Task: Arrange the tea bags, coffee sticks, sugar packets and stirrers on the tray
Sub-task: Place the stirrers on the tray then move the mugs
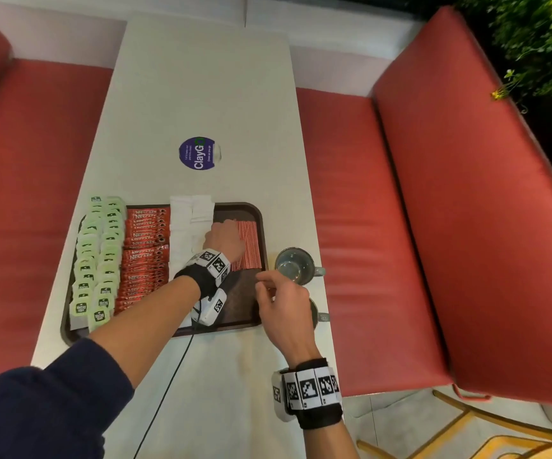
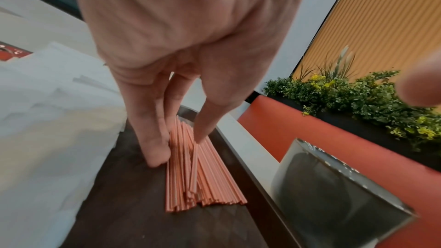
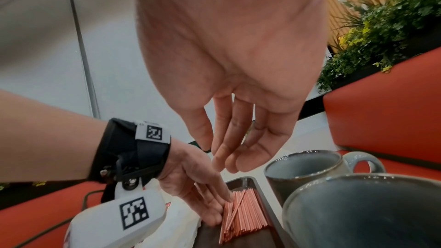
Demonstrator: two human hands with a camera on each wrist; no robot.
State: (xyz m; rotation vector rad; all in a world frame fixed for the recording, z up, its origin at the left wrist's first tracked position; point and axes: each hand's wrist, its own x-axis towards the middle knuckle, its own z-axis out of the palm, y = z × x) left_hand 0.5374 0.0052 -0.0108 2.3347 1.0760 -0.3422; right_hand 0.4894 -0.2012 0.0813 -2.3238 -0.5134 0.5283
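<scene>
A dark brown tray lies on the pale table. From left to right it carries green tea bags, red coffee sticks, white sugar packets and a bundle of orange-red stirrers. My left hand rests on the stirrers' left side. Its straight fingers touch the stirrers, and the thumb lies beside the bundle. My right hand hovers over the tray's right rim. It holds nothing, and its fingers hang relaxed above the stirrers.
Two grey mugs stand just right of the tray: one in full view, the other partly under my right hand. A round purple sticker lies farther up the table. Red benches flank both sides. A black cable trails from my left wrist.
</scene>
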